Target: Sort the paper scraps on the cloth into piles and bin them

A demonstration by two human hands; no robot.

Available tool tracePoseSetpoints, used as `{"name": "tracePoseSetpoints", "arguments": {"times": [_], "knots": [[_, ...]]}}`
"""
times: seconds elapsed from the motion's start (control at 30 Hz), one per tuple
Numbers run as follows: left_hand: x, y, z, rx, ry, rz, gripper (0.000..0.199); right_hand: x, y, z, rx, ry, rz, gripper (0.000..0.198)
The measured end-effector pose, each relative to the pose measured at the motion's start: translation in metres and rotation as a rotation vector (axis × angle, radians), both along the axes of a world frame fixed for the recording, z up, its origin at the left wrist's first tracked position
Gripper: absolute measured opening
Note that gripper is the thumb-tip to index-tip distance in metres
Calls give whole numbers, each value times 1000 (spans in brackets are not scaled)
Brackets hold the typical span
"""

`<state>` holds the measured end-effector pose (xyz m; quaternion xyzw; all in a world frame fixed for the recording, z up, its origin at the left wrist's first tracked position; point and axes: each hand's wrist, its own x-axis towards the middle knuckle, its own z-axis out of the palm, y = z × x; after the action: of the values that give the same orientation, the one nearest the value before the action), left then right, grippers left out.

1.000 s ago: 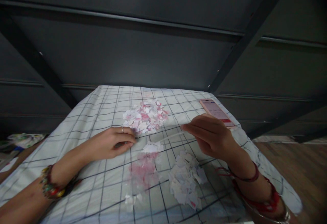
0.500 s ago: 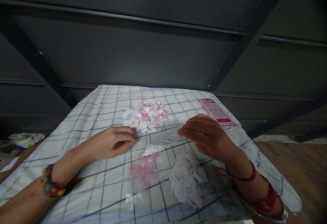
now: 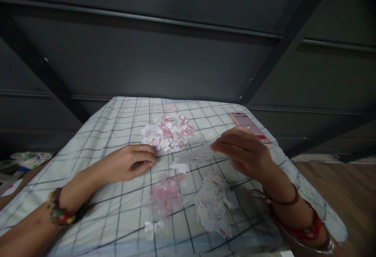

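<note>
My right hand [image 3: 246, 151] is raised over the cloth, its thumb and fingers closed on the end of a thin, pale, translucent strip [image 3: 195, 156]. The strip slants down to the left, its far end over small white paper scraps [image 3: 180, 168]. My left hand [image 3: 136, 162] lies on the cloth with curled fingers, thumb and fingertips together; anything between them is too small to make out. Just beyond it is a pile of white and pink paper scraps [image 3: 169, 132]. Nearer me lie pinkish, see-through pieces [image 3: 166, 196] and a second heap of mostly white scraps [image 3: 214, 204].
A checked white cloth [image 3: 126, 120] covers the table. A phone [image 3: 249, 124] with a lit screen lies at the far right, partly behind my right hand. A dark panelled wall [image 3: 164, 61] stands at the back. A few white scraps [image 3: 152, 227] sit near the front.
My right hand has shifted slightly right and up, drawing the pale strip with it and covering more of the phone. My left hand and the piles have stayed put.
</note>
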<state>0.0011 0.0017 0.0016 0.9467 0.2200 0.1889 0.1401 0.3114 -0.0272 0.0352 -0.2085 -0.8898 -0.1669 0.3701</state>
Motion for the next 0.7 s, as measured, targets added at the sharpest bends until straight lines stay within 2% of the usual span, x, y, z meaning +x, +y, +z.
{"name": "tracePoseSetpoints", "arguments": {"times": [0.13,0.33,0.7], "knots": [[0,0,0,8,3,2,21,5,0,1,-54,16,20,23],[0,-1,-1,4,-1,4,20,15,2,4,-37,-51,-90,28],[1,-2,1,8,8,3,22,27,3,8,-107,-49,-123,33]]}}
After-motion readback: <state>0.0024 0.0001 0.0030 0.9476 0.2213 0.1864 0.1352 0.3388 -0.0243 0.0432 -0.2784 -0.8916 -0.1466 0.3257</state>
